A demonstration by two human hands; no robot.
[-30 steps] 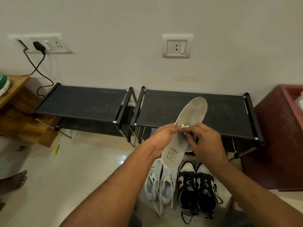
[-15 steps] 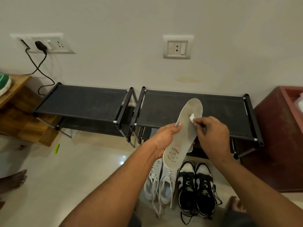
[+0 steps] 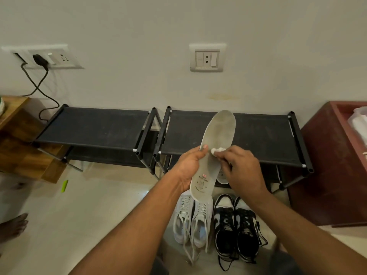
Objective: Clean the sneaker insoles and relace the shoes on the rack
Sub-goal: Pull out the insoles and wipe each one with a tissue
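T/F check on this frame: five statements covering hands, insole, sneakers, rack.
1. The left hand holds the insole. True.
2. The right hand pinches a white wad at the insole. True.
3. Both sneaker pairs sit on the rack. False: the white sneakers and black-and-white sneakers stand on the floor before it.
4. The white sneakers stand right of the black-and-white ones. False: left.
5. A plug is in the left wall socket. True.

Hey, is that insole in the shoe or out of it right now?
Out. The left hand holds the insole up in the air over the white sneakers, and the right hand pinches a white wad against it.
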